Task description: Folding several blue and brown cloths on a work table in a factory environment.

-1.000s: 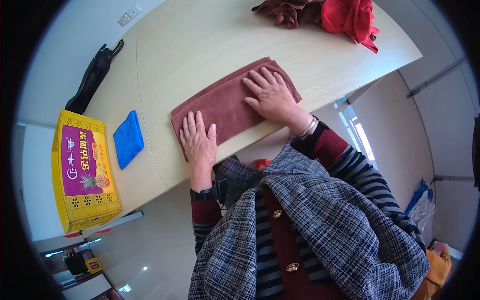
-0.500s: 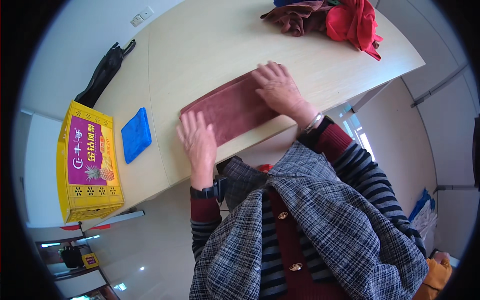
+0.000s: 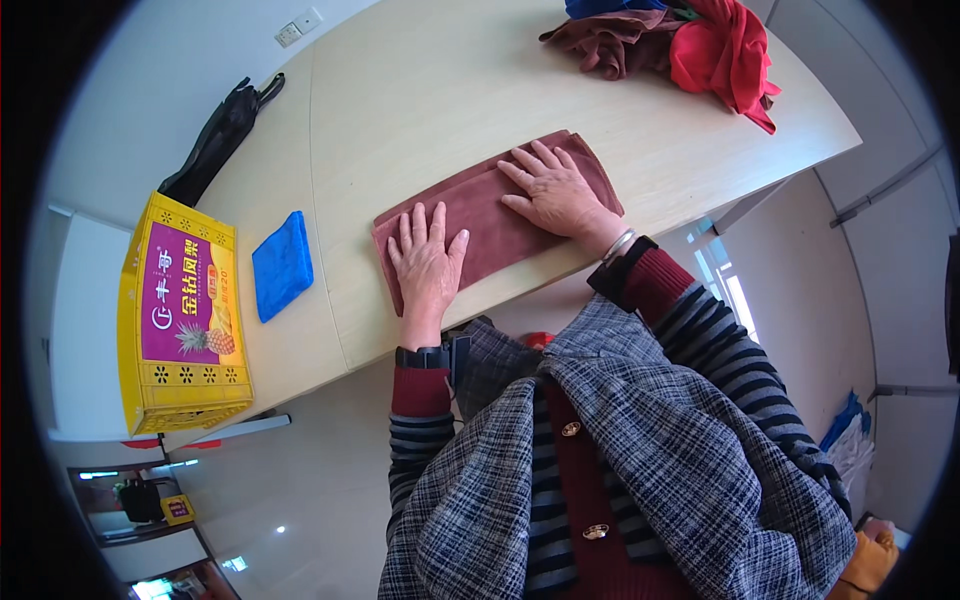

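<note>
A brown cloth [image 3: 487, 225], folded into a long rectangle, lies near the front edge of the pale wooden table [image 3: 400, 120]. Flat on its left part rests my left hand [image 3: 428, 262], fingers spread. My right hand [image 3: 560, 195] lies palm down over its right part, fingers apart. Layered edges of the fold show along the far side. To the left lies a folded blue cloth [image 3: 283, 266], out of reach of both hands' touch. Neither hand grips anything.
A yellow and purple carton [image 3: 190, 310] stands at the table's left end, with a black umbrella-like item [image 3: 222, 138] behind it. At the far right lie crumpled brown cloths [image 3: 620, 45], a red cloth [image 3: 725, 60] and a blue one [image 3: 610, 8].
Both hands have come down flat on the brown cloth. My left hand has shifted inward from the cloth's left edge. The whole view has moved slightly.
</note>
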